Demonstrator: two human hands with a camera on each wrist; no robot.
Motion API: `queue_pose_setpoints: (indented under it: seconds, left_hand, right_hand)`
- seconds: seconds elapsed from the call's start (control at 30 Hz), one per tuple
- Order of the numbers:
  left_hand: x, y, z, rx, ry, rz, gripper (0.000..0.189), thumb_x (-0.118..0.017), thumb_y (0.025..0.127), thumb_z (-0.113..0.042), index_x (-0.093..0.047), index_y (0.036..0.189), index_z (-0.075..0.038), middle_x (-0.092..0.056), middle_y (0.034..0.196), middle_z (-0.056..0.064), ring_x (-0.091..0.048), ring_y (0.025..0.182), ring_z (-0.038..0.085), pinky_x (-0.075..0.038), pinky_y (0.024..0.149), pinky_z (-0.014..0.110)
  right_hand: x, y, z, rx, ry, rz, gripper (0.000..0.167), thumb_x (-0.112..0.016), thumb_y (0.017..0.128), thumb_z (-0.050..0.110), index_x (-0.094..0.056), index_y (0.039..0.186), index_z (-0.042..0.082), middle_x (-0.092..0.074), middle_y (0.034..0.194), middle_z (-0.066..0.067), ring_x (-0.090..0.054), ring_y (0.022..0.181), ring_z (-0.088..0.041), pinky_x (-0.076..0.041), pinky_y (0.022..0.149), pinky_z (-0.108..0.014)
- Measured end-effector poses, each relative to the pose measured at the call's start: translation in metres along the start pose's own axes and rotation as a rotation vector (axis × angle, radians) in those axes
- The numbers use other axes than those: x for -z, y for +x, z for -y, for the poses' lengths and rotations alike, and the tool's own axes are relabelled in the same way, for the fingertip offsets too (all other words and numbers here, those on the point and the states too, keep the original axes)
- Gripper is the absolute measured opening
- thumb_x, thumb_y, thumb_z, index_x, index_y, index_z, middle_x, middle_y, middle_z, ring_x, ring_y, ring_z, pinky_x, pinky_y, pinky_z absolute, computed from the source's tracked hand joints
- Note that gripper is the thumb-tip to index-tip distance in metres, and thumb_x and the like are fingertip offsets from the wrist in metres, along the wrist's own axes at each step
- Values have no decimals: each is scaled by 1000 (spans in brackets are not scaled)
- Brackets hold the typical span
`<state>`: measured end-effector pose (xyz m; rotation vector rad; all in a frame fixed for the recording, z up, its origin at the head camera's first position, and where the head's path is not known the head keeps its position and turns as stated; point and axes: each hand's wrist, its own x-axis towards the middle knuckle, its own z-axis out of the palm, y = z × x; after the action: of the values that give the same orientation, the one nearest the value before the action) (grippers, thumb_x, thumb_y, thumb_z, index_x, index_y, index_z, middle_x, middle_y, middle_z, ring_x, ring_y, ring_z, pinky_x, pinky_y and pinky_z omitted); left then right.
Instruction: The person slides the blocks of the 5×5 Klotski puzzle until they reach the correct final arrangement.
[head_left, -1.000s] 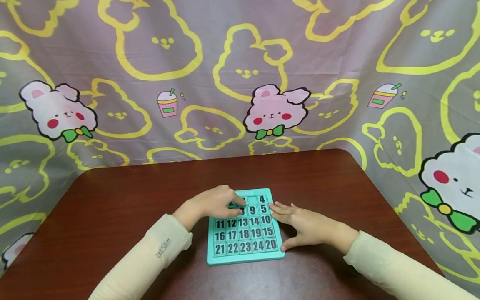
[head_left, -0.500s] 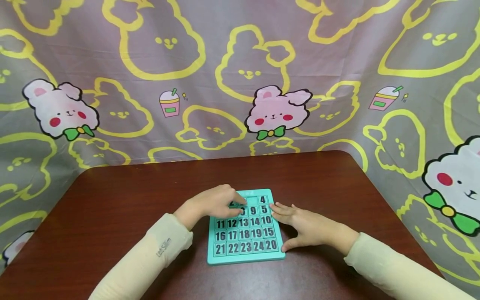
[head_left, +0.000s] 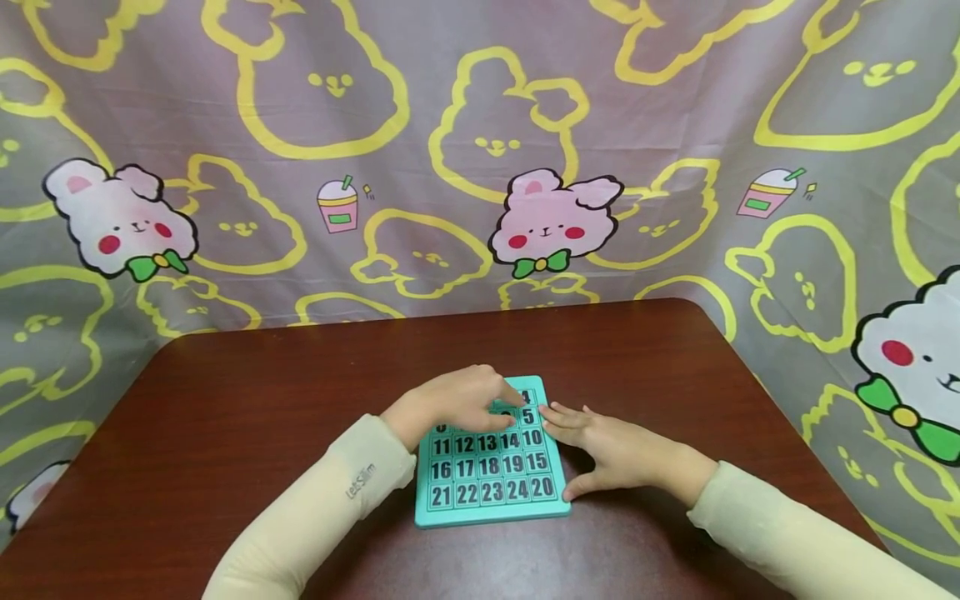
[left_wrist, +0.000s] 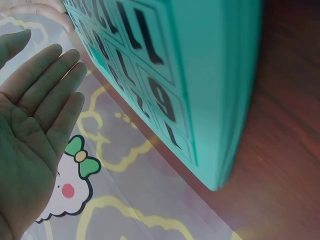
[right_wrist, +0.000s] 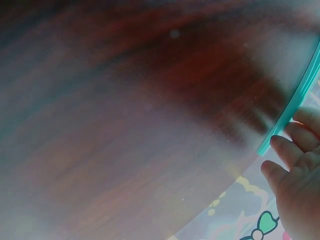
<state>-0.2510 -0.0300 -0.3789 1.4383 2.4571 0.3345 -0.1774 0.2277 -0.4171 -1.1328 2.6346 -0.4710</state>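
A turquoise number slide puzzle (head_left: 491, 520) lies on the table with black-numbered tiles in rows. My left hand (head_left: 457, 402) reaches over its upper rows, the index fingertip at the tile marked 4 (head_left: 527, 397) and the thumb lower, near the second row. Much of the top two rows is hidden beneath that hand. In the left wrist view the left hand (left_wrist: 37, 117) has its fingers extended beside the puzzle (left_wrist: 212, 90). My right hand (head_left: 618, 450) rests along the puzzle's right edge, fingertips near the tile marked 5 and thumb by the lower right corner.
The dark red-brown table (head_left: 300, 375) extends around the puzzle on all sides. Behind it and at the sides hangs a grey-pink curtain (head_left: 420, 108) printed with rabbits and cups.
My left hand has slid right across the top rows, from around the tiles marked 3 and 8 to the tile marked 4. The right hand stays in place.
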Motion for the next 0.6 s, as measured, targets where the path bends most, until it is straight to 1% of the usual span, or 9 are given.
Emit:
queue_pose_setpoints:
  seconds: [0.17,0.27,0.4,0.5,0.57,0.6]
  left_hand:
    - [-4,7,-1,14,-4,32,39,-60,97,-29,-66,132,-13,-67,132,-1,-65,117,10,-52,100,29]
    - [-6,9,-1,29,1,44,39,-60,97,-30,-66,132,-13,-66,132,-2,-64,119,10,-52,100,29]
    - [-6,8,-1,43,-1,52,39,-60,98,-31,-65,133,-14,-66,132,-2,-65,116,10,-52,99,28]
    - [-5,5,0,55,-9,57,40,-61,98,-31,-65,133,-14,-66,132,-1,-68,108,9,-53,96,27]
    - [-5,3,0,63,-8,54,40,-61,97,-31,-65,133,-14,-66,132,-1,-68,105,6,-53,95,26]
    - [-5,1,1,63,-7,49,40,-62,97,-31,-66,132,-14,-67,131,-1,-68,99,5,-54,93,25]
  right_hand:
    - [-1,1,0,-13,-5,15,97,-68,79,65,-39,151,6,-25,165,-10,-24,152,-32,-26,116,-62]
    - [-1,2,0,-20,-9,21,97,-68,79,65,-39,152,7,-24,165,-9,-24,152,-31,-26,117,-61]
    - [-1,2,0,-23,-11,24,98,-68,79,66,-39,152,7,-24,165,-8,-23,152,-30,-26,117,-61]
    - [0,2,0,-23,-11,23,98,-68,79,65,-39,152,7,-24,165,-9,-23,152,-30,-25,117,-61]
    - [0,2,0,-24,-9,24,98,-69,79,65,-39,152,6,-24,165,-9,-23,152,-31,-25,117,-61]
    - [0,1,0,-26,-9,24,98,-69,79,65,-39,152,6,-24,165,-9,-23,152,-31,-25,117,-61]
